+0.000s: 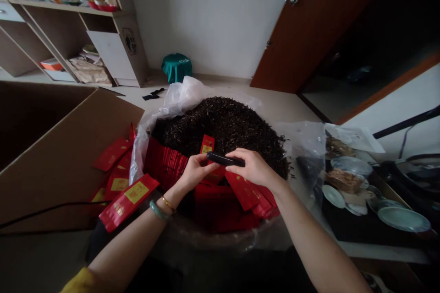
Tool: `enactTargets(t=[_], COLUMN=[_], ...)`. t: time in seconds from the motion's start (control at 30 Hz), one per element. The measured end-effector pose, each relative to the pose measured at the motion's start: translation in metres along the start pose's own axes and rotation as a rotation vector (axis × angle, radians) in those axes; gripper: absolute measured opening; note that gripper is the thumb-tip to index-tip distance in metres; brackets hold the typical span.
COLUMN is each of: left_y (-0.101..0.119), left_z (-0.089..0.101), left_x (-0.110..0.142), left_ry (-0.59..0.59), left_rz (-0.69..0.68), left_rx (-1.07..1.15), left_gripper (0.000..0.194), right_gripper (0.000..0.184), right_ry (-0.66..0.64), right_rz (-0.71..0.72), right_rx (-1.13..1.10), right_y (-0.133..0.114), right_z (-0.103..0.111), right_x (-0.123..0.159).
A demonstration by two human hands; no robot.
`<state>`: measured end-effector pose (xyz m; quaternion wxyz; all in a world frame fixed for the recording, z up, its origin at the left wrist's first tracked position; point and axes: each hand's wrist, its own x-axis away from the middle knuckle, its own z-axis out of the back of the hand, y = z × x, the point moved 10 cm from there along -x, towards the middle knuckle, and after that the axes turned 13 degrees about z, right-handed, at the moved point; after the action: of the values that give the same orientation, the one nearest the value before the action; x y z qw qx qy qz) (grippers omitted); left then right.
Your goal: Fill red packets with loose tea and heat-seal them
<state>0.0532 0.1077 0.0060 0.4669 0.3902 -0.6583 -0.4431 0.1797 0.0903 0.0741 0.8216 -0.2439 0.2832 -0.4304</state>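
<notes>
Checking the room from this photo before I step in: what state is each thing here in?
Left hand: pinching a red packet
Right hand: gripping a black bar
Plastic bag: open, around heaped loose dark tea
Cardboard box: flaps open
Wooden door: open

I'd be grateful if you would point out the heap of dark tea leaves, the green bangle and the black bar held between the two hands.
Heap of dark tea leaves (220, 126): head view, top of the heap.
Green bangle (158, 210): head view, front of the band.
Black bar (225, 160): head view, its middle.
</notes>
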Motion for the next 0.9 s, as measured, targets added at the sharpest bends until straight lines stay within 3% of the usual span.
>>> enactTargets(t=[0.1, 0.27, 0.37, 0.53, 0.7, 0.8, 0.9], left_y=[-0.002, -0.01, -0.008, -0.006, -0.018, -0.021, -0.02], left_z=[0.002, 0.0, 0.0, 0.004, 0.003, 0.002, 0.003], left_x=[-0.001, 0.002, 0.005, 0.007, 0.002, -0.001, -0.004], left_ry=[0.014, -0.006, 0.014, 0.079, 0.037, -0.006, -0.012], left_rz=[0.006, 0.051, 0.039, 0.012, 0.085, 0.113, 0.142], left_rx=[0.045, 0.127, 0.109, 0.087, 0.157, 0.202, 0.222], left_gripper=[0.041, 0.039, 0.036, 0.04, 0.042, 0.039, 0.041], right_gripper=[0.034, 0.06, 0.073, 0.055, 0.04, 0.04, 0.053], right_ry=[0.016, 0.188, 0.212, 0.253, 0.243, 0.23, 0.209], right_rz=[-0.022, -0.104, -0.16, -0.163, -0.126, -0.135, -0.18], right_rx=[-0.148, -0.376, -0.434, -0.354, -0.279, -0.292, -0.361], right_y=[0.009, 0.023, 0.024, 0.019, 0.018, 0.021, 0.031], right_z=[-0.005, -0.006, -0.016, -0.015, -0.011, -0.009, -0.005], right_x=[-0.001, 0.0, 0.001, 0.002, 0.0, 0.0, 0.002])
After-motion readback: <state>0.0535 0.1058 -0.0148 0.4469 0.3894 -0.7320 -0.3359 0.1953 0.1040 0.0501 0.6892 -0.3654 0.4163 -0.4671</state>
